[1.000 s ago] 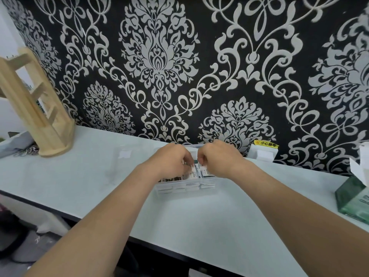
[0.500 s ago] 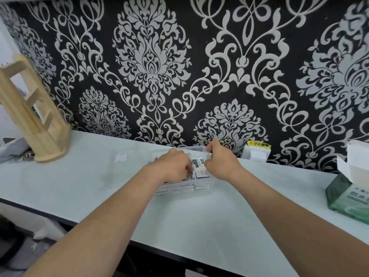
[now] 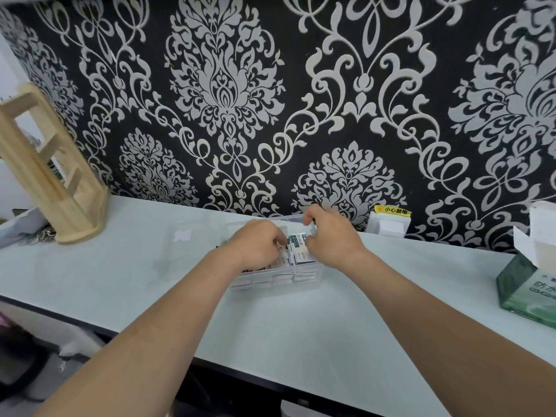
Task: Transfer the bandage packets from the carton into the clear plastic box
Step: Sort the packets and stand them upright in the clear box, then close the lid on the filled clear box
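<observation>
A person's two bare arms reach across a pale desk (image 3: 301,341) to a clear plastic box (image 3: 276,284) set near the patterned black-and-silver wall. The left hand (image 3: 258,243) is bent knuckles-up over the box, its fingers curled down onto the bandage packets (image 3: 301,252) that lie inside, white with green print. The right hand (image 3: 332,243) is at the box's far right corner, forefinger raised at the rim and thumb tucked beneath (from here one cannot tell whether it pinches the rim or a packet). More packets show through the box's near wall, laid flat in a row. The green carton (image 3: 525,285), its white flaps open, stands at the desk's right edge, well apart from the box. A white wall socket with a yellow warning sticker (image 3: 391,225) sits at the foot of the wall just right of the hands. A wooden rack (image 3: 57,188) stands at the desk's far left.
</observation>
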Demonstrator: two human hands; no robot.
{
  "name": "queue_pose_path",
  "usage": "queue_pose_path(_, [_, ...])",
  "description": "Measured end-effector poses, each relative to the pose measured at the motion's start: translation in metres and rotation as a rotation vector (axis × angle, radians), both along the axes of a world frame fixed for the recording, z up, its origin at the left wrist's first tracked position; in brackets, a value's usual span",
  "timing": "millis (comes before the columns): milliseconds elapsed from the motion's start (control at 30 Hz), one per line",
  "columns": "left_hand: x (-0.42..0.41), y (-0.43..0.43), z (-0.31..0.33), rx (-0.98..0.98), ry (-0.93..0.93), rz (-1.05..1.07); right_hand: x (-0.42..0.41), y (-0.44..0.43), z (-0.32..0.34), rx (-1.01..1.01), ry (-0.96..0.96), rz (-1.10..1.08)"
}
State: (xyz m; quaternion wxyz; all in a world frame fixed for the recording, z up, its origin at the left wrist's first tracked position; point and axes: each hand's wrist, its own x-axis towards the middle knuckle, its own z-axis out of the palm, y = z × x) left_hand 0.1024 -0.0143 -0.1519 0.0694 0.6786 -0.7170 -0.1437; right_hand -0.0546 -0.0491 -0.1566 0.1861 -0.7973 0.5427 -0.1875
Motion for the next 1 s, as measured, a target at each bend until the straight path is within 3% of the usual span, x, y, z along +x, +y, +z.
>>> queue_pose_path(167, [0.010,0.007,0.001,-0.115,-0.087,0.065,0.000,0.008,0.008,-0.140,0.230,0.038])
queue_pose_path(333, [0.011,0.009,-0.001,-0.120,-0.081,0.066,0.004,0.013,0.010,-0.145,0.318,0.083])
queue_pose_path(567, [0.056,0.036,0.014,-0.473,0.337,0.437,0.016,0.025,0.014,-0.048,0.045,0.176])
queue_pose_path(667, [0.088,0.054,0.005,-0.422,0.449,0.576,0.030,0.034,0.012,-0.048,-0.031,0.215])
queue_pose_path(833, [0.106,0.080,-0.037,-0.042,0.161,0.458,0.053,0.050,0.004,-0.048,-0.126,0.292])
queue_pose_path(1000, [0.095,0.077,-0.055,-0.252,-0.024,0.551,0.066,0.064,-0.003,-0.092,0.022,0.349])
